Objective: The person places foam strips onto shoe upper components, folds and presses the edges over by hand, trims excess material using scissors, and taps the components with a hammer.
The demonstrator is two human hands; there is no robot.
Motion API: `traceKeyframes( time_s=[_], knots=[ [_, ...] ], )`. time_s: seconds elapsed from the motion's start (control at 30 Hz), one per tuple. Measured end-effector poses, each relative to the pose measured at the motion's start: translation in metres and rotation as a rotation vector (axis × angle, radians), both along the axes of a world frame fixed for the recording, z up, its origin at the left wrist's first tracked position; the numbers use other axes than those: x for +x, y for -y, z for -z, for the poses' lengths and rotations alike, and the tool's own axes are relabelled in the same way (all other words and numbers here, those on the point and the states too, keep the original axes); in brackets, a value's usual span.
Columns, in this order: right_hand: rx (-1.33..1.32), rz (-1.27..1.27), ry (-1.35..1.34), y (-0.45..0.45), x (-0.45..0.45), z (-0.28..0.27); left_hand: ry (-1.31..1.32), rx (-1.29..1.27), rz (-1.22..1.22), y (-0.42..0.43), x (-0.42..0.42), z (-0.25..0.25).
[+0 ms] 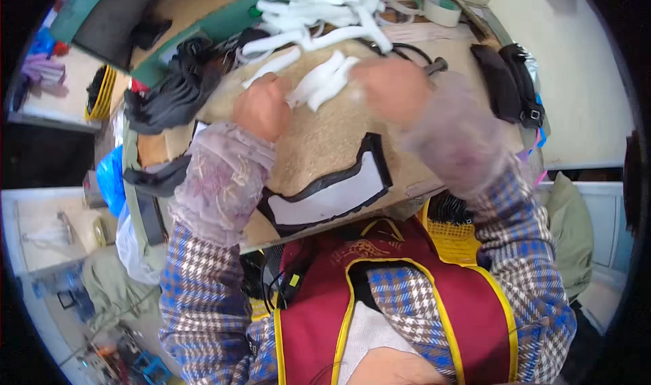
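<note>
We are holding the fingers of our left hand (263, 108) curled in at the left end of the small cluster of white strips (319, 80), though we cannot tell whether they are pinching one. Our right hand (395, 92) is showing blurred near the other end, its fingers' spread and grip unclear, while the cluster is lying on the surface (315, 141) beyond the black-edged panel (329, 196)
</note>
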State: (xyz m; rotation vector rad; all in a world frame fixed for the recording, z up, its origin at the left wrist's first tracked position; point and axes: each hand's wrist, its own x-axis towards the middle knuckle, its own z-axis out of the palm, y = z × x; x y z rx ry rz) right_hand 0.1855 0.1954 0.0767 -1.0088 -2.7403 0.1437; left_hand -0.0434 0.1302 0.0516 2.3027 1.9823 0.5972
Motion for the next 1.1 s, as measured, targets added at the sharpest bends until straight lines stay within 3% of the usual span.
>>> traceKeyframes(
  time_s=[0.1,0.2,0.27,0.33,0.4,0.47,0.53,0.7,0.73,0.83,0.87,0.97,1.1],
  knots=[
    [-0.005,-0.109,0.189,-0.003,-0.053,0.020,0.057,-0.022,0.011,-0.019,-0.001,0.017],
    [0.248,-0.357,0.325,-0.012,-0.058,0.025,0.092,-0.126,-0.037,-0.021,-0.001,0.015],
    [0.093,-0.081,0.144,0.000,-0.045,-0.003,0.074,-0.182,-0.049,-0.023,-0.001,0.011],
    [0.027,-0.103,-0.497,0.003,-0.017,-0.024,0.071,-0.192,-0.085,-0.024,-0.001,0.023],
    [-0.240,-0.223,-0.942,0.005,-0.001,-0.036,0.068,-0.071,-0.108,-0.024,0.002,0.028],
    [-0.460,-0.169,-0.837,0.036,0.019,-0.064,0.141,0.034,-0.081,-0.005,0.000,0.021],
    [-0.530,-0.080,-0.851,0.055,0.036,-0.052,0.286,0.150,0.008,0.020,-0.002,0.000],
    [-0.853,0.019,-0.764,0.085,0.030,-0.008,0.148,0.036,0.197,0.134,0.017,-0.038],
    [-0.963,0.025,-0.866,0.092,0.020,0.001,0.100,0.041,0.222,0.149,0.026,-0.035],
    [-0.839,-0.078,-0.590,0.086,0.010,0.022,-0.040,0.058,0.154,0.188,0.034,0.006],
    [-0.988,-0.001,-0.594,0.085,0.011,0.023,-0.056,0.069,0.134,0.194,0.036,0.010],
    [-0.999,0.019,-0.415,0.080,0.009,0.016,-0.074,0.094,0.084,0.203,0.042,0.015],
    [-0.961,0.050,-0.380,0.081,0.005,0.017,-0.053,0.105,0.070,0.201,0.042,0.017]
  ],
)
